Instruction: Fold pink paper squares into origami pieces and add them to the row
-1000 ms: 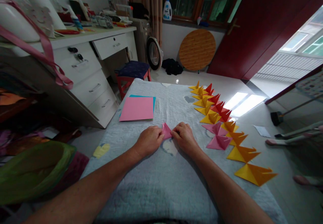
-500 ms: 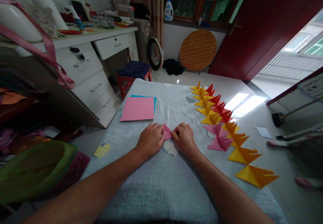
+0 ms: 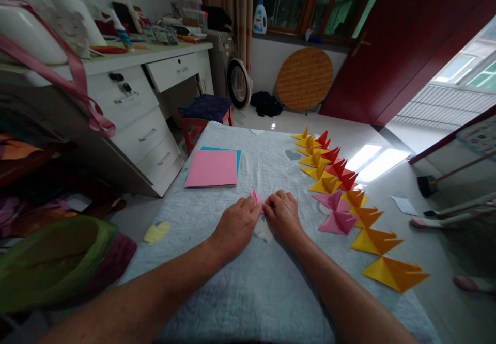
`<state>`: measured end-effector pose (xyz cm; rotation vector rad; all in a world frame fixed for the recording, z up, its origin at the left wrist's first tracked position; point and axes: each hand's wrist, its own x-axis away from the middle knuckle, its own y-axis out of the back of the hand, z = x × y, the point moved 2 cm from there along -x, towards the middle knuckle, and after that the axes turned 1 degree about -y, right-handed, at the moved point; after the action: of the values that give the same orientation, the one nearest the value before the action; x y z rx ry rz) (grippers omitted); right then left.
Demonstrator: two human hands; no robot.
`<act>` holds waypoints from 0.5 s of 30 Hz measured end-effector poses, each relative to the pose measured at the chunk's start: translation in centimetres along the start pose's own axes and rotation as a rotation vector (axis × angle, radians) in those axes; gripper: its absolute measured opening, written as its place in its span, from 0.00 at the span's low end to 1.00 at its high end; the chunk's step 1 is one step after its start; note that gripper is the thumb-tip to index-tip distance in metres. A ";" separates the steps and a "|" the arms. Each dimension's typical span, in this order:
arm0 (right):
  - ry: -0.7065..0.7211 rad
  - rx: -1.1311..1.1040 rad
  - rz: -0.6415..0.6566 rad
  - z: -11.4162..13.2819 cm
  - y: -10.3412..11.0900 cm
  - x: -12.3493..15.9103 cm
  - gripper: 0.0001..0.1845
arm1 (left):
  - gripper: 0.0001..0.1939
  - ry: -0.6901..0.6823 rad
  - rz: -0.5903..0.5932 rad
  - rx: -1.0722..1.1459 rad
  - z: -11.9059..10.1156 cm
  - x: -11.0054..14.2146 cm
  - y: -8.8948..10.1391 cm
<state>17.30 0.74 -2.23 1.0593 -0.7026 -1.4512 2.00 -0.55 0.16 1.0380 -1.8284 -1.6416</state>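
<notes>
A small piece of folded pink paper (image 3: 256, 199) lies on the cloth-covered table (image 3: 248, 287) between my two hands, mostly hidden by the fingers. My left hand (image 3: 239, 224) presses over its left side with fingers closed on it. My right hand (image 3: 282, 210) pinches its right corner, thumb and fingertips together. Beyond my left hand rests a stack of square paper sheets (image 3: 213, 168), pink on top with blue peeking out behind. To the right stand rows of folded paper cranes: yellow (image 3: 325, 183), red (image 3: 338, 167), pink (image 3: 339, 221) and orange-yellow (image 3: 395, 271).
A white desk with drawers (image 3: 143, 116) stands at the left, a stool (image 3: 205, 111) beside it. A green-lined bin (image 3: 58, 261) sits at the lower left. Behind the table are a washing machine (image 3: 238, 83) with its door open and a round wooden board (image 3: 305, 78).
My left hand has shifted slightly right and forward over the pink paper, covering more of it. The paper's upright point now looks narrower. My right hand stays nearly in place.
</notes>
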 end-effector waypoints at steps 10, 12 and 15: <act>0.065 -0.070 0.003 -0.1 0.1 0.1 0.06 | 0.16 0.008 0.007 -0.031 0.0 -0.3 -0.6; 0.076 -0.090 0.004 -0.3 0.0 0.1 0.05 | 0.15 -0.002 0.023 -0.055 0.0 -0.2 -0.7; 0.083 -0.104 0.018 -0.5 0.1 0.3 0.03 | 0.15 -0.002 0.040 -0.057 0.1 -0.2 -1.0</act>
<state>17.76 0.54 -2.39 1.0236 -0.5703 -1.4050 2.23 -0.33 -0.77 0.9699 -1.7820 -1.6614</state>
